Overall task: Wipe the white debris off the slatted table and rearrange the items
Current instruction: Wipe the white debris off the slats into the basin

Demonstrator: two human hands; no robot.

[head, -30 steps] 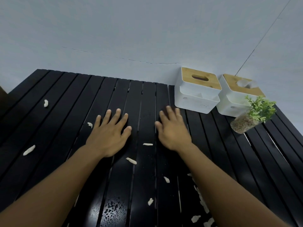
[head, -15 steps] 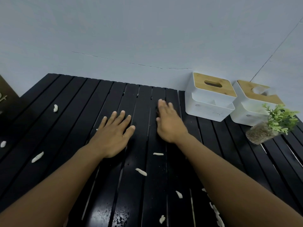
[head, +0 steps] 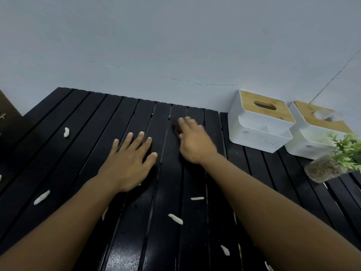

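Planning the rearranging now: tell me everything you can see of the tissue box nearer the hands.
The white square tissue box with a light wooden lid stands upright on the black slatted table, at its far edge by the grey wall. The lid has an oval slot; no tissue shows. Faint smudges mark its front. The second box stands right beside it.

two bare forearms, no sleeves, bare hands, left hand (head: 128, 163), right hand (head: 195, 142)

**Colours: black, white, tan, green**

Table (head: 88, 122) glossy black, slatted stripes. Debris bits (head: 175, 219) white. Two boxes (head: 256, 133) white with tan wood-grain lids (head: 265, 108). Plant (head: 347, 149) green, its clear pot speckled grey-brown. Wall (head: 175, 45) pale grey-blue.
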